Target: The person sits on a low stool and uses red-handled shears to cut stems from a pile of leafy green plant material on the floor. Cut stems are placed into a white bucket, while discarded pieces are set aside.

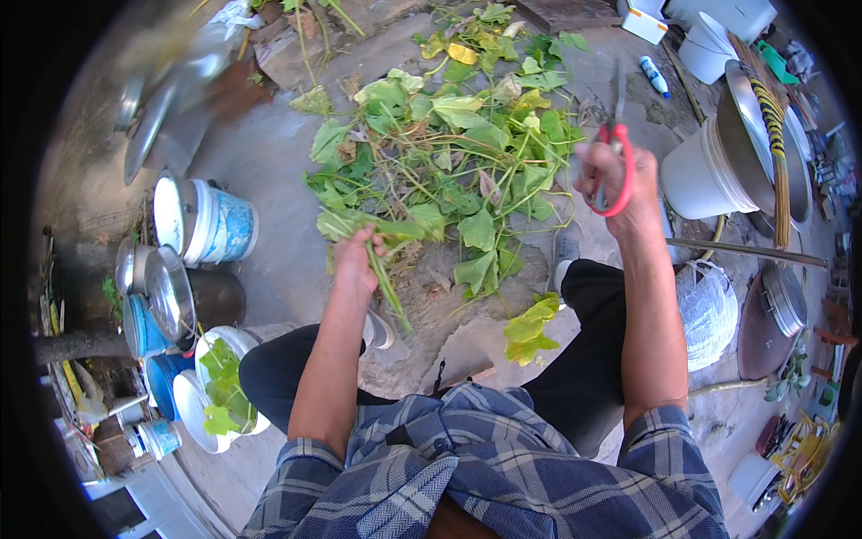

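Note:
My left hand (358,259) grips a small bunch of green leafy stems (387,286), whose cut-looking ends point down toward my shoes. In my right hand (623,175) is a pair of scissors (626,172) with red handles, the blades pointing away from me and blurred. The scissors are held up to the right, apart from the stems. Before me a broad heap of leafy vines (465,148) spreads over the concrete floor (269,162), mixing green leaves with yellow and dried ones. A loose yellow-green leaf (532,330) lies near my right leg.
On the left stand a blue-and-white bucket (225,222), lidded pots (172,293) and white buckets (202,411), one with leafy greens (225,387) on it. To the right are a white bucket (700,168), a metal basin (741,135), a broom (774,148) and a filled plastic bag (706,313).

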Demonstrator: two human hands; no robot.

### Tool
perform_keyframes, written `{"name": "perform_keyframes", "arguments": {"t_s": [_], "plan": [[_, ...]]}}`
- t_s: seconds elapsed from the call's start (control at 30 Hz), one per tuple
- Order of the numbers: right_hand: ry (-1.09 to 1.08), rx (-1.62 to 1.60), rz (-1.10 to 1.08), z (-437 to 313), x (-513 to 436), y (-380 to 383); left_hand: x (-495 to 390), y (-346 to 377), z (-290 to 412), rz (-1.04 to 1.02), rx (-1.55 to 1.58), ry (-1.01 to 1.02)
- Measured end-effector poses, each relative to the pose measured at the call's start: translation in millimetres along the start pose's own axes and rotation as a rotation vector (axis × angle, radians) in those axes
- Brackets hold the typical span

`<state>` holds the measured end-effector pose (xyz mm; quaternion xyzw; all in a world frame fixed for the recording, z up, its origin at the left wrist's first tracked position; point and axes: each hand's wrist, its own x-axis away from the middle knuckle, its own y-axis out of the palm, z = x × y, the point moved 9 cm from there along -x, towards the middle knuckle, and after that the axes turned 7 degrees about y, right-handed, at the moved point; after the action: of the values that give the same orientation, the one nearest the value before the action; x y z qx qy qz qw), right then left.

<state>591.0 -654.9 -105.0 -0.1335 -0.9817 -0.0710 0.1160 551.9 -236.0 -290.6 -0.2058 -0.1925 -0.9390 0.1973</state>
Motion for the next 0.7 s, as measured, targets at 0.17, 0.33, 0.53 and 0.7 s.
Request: {"name": "perform_keyframes", "arguments": {"t_s": [0.17,0.33,0.53,0.7], "plan": [[0.042,-0.189,0.052,-8.5,5.9,-24.5,-41.8,72.3,53.9,0.043,-0.076,0.356],[0.062,-0.29,0.003,-18.0,11.9,-38.1,-100.8,190.9,58.8,-0.177,-0.316,0.59],[0.096,-0.611,-0.004,-18.7,20.4,-60.2,-186.1,325.6,-31.9,-0.243,-0.968,0.631],[0.181,-0.859,0.022,-18.6,15.6,-71.5,-231.5,404.5,-148.9,-0.538,-1.377,0.557]]}}
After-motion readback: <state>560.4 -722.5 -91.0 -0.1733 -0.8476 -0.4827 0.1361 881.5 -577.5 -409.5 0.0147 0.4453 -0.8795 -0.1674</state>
